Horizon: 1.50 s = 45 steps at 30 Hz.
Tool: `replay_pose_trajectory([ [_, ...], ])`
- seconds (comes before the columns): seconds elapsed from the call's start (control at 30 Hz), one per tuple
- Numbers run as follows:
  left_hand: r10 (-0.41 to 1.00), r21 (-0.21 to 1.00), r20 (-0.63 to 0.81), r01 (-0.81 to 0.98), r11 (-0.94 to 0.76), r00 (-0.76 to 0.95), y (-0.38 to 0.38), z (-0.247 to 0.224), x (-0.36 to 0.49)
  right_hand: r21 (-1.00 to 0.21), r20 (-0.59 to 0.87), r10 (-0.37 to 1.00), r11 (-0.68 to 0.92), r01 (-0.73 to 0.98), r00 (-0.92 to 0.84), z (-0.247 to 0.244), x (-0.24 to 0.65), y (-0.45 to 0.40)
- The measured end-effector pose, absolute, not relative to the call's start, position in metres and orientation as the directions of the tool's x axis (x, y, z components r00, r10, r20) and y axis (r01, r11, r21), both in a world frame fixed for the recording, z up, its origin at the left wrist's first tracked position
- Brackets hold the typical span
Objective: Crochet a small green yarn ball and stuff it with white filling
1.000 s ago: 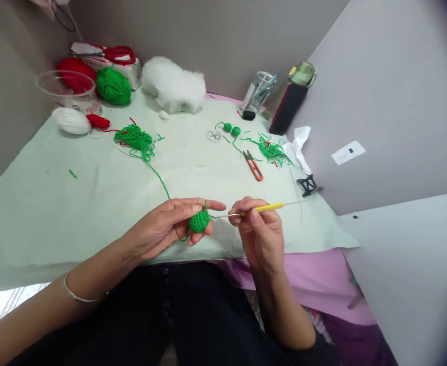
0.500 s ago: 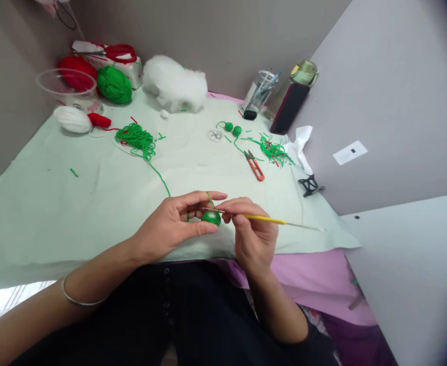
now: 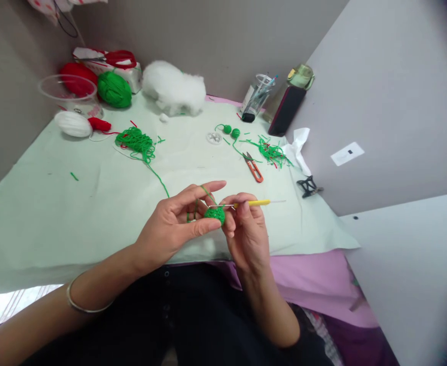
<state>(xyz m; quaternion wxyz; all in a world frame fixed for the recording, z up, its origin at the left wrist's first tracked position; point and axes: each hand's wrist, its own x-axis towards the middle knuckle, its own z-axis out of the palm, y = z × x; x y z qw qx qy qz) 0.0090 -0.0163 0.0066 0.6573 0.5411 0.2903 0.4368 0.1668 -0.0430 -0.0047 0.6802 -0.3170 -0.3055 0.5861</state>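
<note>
My left hand (image 3: 177,218) pinches a small green crocheted piece (image 3: 214,215) between thumb and fingers, with green yarn looped over its raised index finger. In my right hand (image 3: 249,229) is a crochet hook with a yellow handle (image 3: 259,203). The hook's metal tip reaches the top edge of the green piece, where the yarn meets it. From my left hand a green strand runs back to a loose heap of green yarn (image 3: 135,144) on the table.
Orange snips (image 3: 254,169), yarn scraps (image 3: 272,152) and two small green balls (image 3: 235,133) lie beyond my hands. Farther back are white stuffing (image 3: 173,89), a green yarn ball (image 3: 114,89), a clear tub (image 3: 68,89), a cup (image 3: 259,96) and a phone (image 3: 289,109).
My right hand has turned and shifted slightly left, bringing the hook nearly level. The green piece has tilted, showing its stitched side instead of the white opening.
</note>
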Motion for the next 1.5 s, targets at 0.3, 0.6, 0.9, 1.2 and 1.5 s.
replay_pose_trajectory([
  [0.3, 0.851, 0.972, 0.227, -0.061, -0.226, 0.473, -0.019, -0.006, 0.006, -0.872, 0.067, 0.991, 0.115, -0.475, 0.116, -0.006, 0.165, -0.041],
  [0.6, 0.906, 0.986, 0.168, -0.054, -0.160, 0.387, -0.017, 0.005, 0.002, -0.906, 0.268, 0.960, 0.279, -0.317, 0.079, 0.000, 0.175, -0.038],
  [0.9, 0.861, 0.957, 0.258, 0.008, -0.290, 0.439, -0.015, 0.007, -0.001, -0.921, 0.275, 0.960, 0.251, -0.299, -0.042, 0.000, 0.190, -0.037],
  [1.2, 0.838, 0.939, 0.267, 0.067, -0.337, 0.476, -0.011, 0.010, -0.003, -0.941, 0.331, 0.935, 0.316, -0.118, -0.130, 0.008, 0.200, -0.040],
  [1.5, 0.811, 0.915, 0.275, 0.118, -0.386, 0.517, -0.008, 0.008, -0.005, -0.895, 0.413, 0.880, 0.440, 0.074, -0.234, 0.011, 0.205, -0.044],
])
